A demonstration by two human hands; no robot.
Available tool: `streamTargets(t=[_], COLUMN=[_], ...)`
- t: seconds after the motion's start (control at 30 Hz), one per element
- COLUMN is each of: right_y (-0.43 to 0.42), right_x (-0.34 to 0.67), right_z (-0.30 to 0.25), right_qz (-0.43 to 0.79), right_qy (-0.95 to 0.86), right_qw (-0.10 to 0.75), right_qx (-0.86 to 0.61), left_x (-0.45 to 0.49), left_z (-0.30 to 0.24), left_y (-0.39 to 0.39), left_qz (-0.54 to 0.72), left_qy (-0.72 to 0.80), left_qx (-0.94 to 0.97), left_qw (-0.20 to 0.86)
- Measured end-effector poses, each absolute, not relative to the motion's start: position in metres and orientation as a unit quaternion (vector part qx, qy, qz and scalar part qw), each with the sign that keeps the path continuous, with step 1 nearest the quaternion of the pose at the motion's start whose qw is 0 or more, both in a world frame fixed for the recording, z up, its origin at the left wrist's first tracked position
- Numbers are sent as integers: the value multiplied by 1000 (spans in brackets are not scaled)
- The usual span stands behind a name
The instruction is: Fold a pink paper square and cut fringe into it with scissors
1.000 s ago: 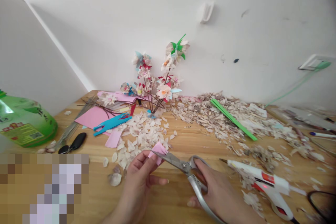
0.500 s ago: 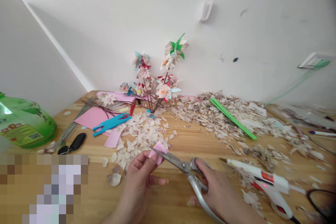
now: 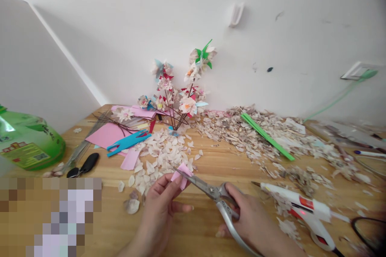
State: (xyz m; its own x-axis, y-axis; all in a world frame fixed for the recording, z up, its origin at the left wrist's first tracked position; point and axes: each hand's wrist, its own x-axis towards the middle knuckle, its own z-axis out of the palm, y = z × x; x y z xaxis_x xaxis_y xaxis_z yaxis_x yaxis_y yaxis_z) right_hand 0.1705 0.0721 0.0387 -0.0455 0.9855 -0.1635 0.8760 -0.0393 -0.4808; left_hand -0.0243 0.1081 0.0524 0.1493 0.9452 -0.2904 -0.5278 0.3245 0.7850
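Between the thumb and fingers of my left hand [image 3: 164,202] is a small pink piece of paper [image 3: 182,168]. My right hand [image 3: 253,215] grips metal scissors [image 3: 212,190] by the handles. Their blades point up and left and lie across the pink paper, close to my left fingertips; I cannot tell how far the blades have cut in. Just beyond my left hand spreads a heap of pale dried petals [image 3: 165,148]. A white glue gun [image 3: 307,204] with a small red light lies to the right of my right hand.
Handmade petal flowers [image 3: 187,104] on twigs stand near the wall. Blue paper strips [image 3: 129,141] rest on pink paper [image 3: 104,136]. Green strips [image 3: 267,136] cross a large petal pile [image 3: 229,124]. A green bottle [image 3: 30,140] and black key fob [image 3: 89,162] are left.
Both hands, the scissors and the pink paper hold nearly the same position. Only a very slight shift of the view shows.
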Motion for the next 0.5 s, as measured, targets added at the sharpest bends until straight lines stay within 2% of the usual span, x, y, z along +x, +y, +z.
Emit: streamTargets(t=[0.5], right_y=[73], right_x=[176], right_z=[35], right_qz=[273], right_qy=[-691], right_qw=[115], right_qx=[-659], left_x=[-26], left_z=[53], left_y=[106], left_qz=[513], left_qy=[398], left_qx=[281], left_qw=[707])
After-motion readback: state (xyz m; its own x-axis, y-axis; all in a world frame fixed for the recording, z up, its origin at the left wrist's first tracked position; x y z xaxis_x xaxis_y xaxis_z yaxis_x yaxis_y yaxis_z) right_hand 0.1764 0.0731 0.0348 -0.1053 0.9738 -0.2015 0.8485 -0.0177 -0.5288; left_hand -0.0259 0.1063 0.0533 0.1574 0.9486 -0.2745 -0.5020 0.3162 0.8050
